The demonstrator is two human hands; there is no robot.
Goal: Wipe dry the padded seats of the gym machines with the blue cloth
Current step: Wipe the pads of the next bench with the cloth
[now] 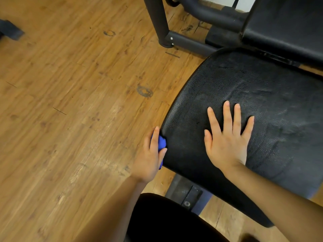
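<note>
**Blue cloth pressed to the side of the black seat**

The left hand (152, 154) holds the blue cloth (161, 143). Its fingers and thumb curl round the cloth, which is bunched up small. Only a bit of blue shows between the fingers. The cloth is touching the left edge of the padded seat (262, 95), down on its side and not on its top.

The right hand (227, 137) lies flat on top of the seat. Its fingers are straight and spread wide apart. It holds nothing. The palm rests near the front left part of the seat.

The seat is black and bumpy, with dull, streaky patches across the top. Behind it, at the top right, is another black pad (286, 23), tilted up. A dark metal frame (185, 41) with a round post stands on the wooden floor (70, 102) just past the seat. The floor is brown, with a few dark ring marks on it. A dark block (10, 29) sits at the far left edge, well apart from the seat. The person's black clothing (166, 220) shows at the bottom, between the two arms.
</note>
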